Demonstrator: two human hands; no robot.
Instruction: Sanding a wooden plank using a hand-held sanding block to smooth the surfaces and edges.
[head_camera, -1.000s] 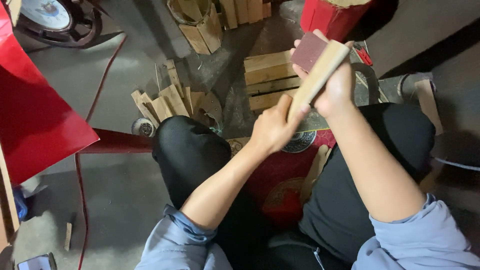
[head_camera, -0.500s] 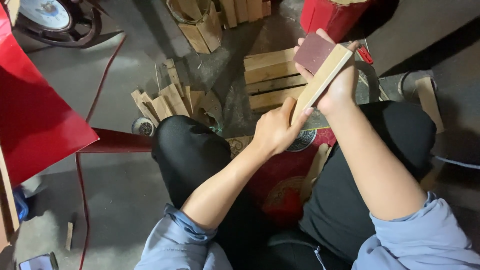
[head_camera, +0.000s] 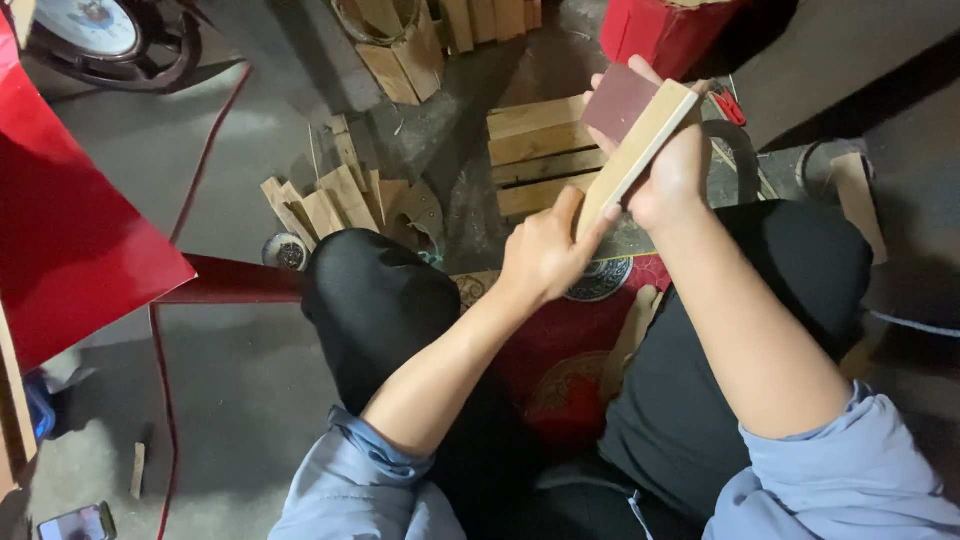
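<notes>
A flat pale wooden board is held tilted above my lap. My left hand grips its lower end. My right hand is wrapped round its upper part and presses a dark red sheet of sandpaper against the board's face. Both knees in black trousers frame a red patterned stool below the board.
Stacked wooden slats lie on the floor ahead, with loose wood pieces to the left and more boards at the top. A red metal panel stands at left, a red box at top right, a phone bottom left.
The board and both hands have shifted slightly; the right hand with the sandpaper has slid a little along the board's upper end.
</notes>
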